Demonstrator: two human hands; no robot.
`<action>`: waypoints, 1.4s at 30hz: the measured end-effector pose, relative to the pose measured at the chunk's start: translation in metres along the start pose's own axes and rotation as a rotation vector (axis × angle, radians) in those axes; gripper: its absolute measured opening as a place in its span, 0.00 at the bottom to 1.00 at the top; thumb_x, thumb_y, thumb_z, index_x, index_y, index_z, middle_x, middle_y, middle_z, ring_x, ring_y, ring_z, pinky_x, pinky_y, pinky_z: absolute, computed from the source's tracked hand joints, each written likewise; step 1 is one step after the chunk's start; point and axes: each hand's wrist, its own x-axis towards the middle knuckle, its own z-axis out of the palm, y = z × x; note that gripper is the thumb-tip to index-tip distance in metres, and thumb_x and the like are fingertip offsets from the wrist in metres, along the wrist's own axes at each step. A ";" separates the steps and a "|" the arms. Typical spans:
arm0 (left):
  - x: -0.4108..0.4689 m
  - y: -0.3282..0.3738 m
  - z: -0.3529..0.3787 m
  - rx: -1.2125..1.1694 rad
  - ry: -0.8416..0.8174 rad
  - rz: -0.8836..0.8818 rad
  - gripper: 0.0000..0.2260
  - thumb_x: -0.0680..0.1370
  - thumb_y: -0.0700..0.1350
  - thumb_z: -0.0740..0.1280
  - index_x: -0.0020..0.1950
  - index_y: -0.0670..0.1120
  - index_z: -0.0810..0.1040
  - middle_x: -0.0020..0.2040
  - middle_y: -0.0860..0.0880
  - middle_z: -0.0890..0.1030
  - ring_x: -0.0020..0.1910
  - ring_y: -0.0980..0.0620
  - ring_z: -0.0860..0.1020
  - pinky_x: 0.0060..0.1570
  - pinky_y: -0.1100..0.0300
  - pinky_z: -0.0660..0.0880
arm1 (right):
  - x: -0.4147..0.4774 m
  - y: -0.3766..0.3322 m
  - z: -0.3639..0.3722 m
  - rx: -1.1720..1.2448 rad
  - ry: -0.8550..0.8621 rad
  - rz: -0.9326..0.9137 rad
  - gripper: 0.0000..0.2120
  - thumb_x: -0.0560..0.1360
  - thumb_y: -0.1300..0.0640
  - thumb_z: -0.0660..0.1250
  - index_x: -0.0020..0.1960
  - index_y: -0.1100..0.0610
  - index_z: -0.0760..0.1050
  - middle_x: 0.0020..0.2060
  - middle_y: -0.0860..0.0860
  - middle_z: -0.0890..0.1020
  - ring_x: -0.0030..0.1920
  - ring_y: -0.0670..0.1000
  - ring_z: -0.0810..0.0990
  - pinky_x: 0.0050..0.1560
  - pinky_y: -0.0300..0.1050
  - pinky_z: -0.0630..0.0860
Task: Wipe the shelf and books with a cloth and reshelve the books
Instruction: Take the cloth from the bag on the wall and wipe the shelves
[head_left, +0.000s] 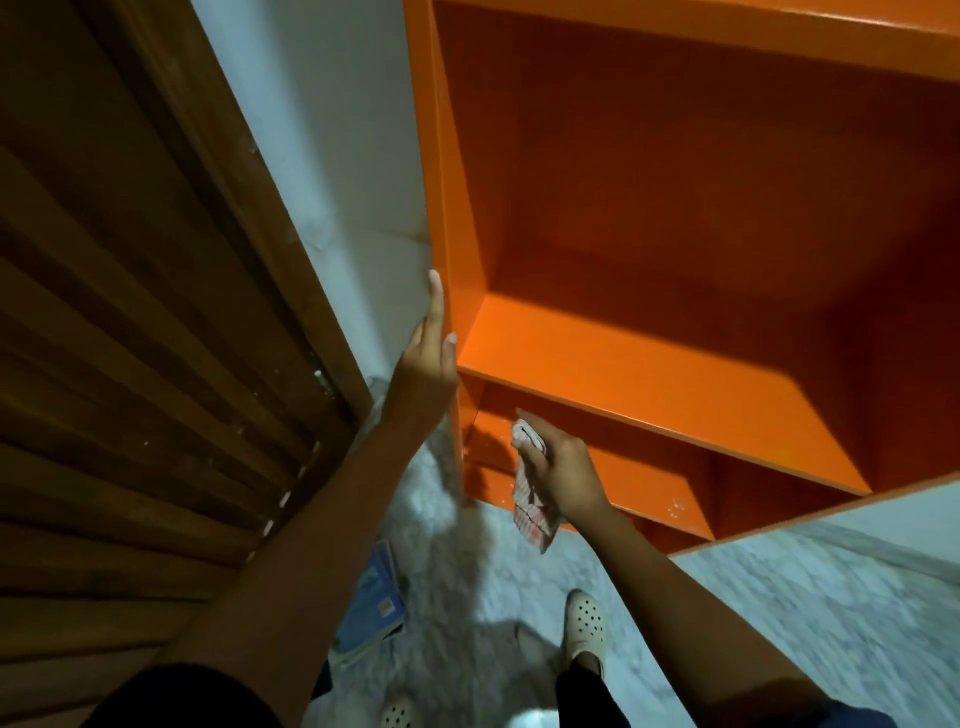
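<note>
Bracing the orange shelf (623, 358) with the flat-fingered left hand (431, 358) while the right hand (563, 467) is gripping the cloth (527, 501) before the lower board, the person is risking stepping on the books (371, 608) lying on the floor (779, 597) at 7 o'clock from the cloth.

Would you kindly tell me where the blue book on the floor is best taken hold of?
Probably its right long edge, from the open floor side. The book lies flat, seemingly atop another, so that edge sits raised for fingers to slip under; its other side is hidden. The right hand grips the cloth.
</note>
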 end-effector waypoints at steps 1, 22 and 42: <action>-0.002 -0.003 0.004 0.016 -0.012 -0.007 0.22 0.83 0.48 0.50 0.76 0.43 0.53 0.51 0.32 0.76 0.34 0.62 0.67 0.32 0.66 0.69 | 0.004 0.006 0.000 -0.009 -0.011 0.000 0.20 0.79 0.52 0.62 0.70 0.52 0.68 0.29 0.38 0.71 0.27 0.39 0.70 0.31 0.33 0.63; -0.078 -0.177 0.158 0.057 0.122 0.064 0.30 0.82 0.40 0.57 0.76 0.53 0.42 0.71 0.37 0.66 0.64 0.47 0.73 0.60 0.48 0.75 | 0.108 0.165 0.138 0.194 0.054 0.033 0.06 0.80 0.53 0.58 0.54 0.53 0.64 0.40 0.53 0.77 0.41 0.53 0.75 0.38 0.45 0.66; -0.087 -0.221 0.202 0.122 0.437 0.262 0.28 0.81 0.40 0.57 0.78 0.45 0.47 0.31 0.50 0.67 0.27 0.57 0.64 0.27 0.70 0.62 | 0.110 0.201 0.185 0.365 0.321 -0.277 0.07 0.77 0.58 0.61 0.45 0.57 0.62 0.29 0.50 0.73 0.27 0.49 0.72 0.27 0.41 0.67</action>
